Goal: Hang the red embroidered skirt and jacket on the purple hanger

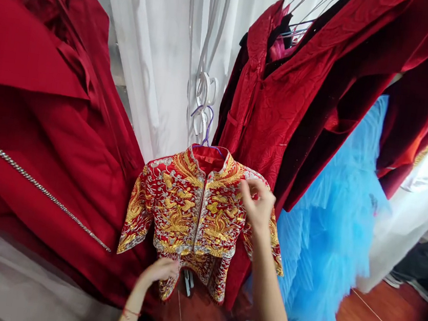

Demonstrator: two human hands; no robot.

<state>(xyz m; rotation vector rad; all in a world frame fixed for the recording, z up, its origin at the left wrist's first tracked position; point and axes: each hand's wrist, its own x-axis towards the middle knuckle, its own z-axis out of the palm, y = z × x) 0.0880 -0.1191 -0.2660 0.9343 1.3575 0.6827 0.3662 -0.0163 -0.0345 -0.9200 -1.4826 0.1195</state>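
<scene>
Standing right here, the surface underfoot is a reddish-brown tiled floor (378, 309), with pale lines between the tiles. Closest to the person is the left hand (166, 268), red string bracelet (130, 314) on the wrist, down at the lower edge of an embroidered jacket (183, 208). Fingers are against the cloth there, but honestly can't tell if that grip is pinching any of it. The right hand (261, 204) is up in front of the jacket's right-hand chest, near the shoulder. Its grip is loosely curled, thumb near the fingers, kinda blurry, so I can't say whether there's fabric in it.

The jacket's red, packed with gold and silver stitching, and hangs upright from a purple hanger (209, 126) in the middle of everything. It's a tight spot: big red garments (47, 131) with a sparkly trim (41, 187) on the left, a patterned red dress (268, 120) and a fluffy blue dress (329, 235) on the right. Farther back there's white rings (203, 90) and a white curtain (151, 66).
</scene>
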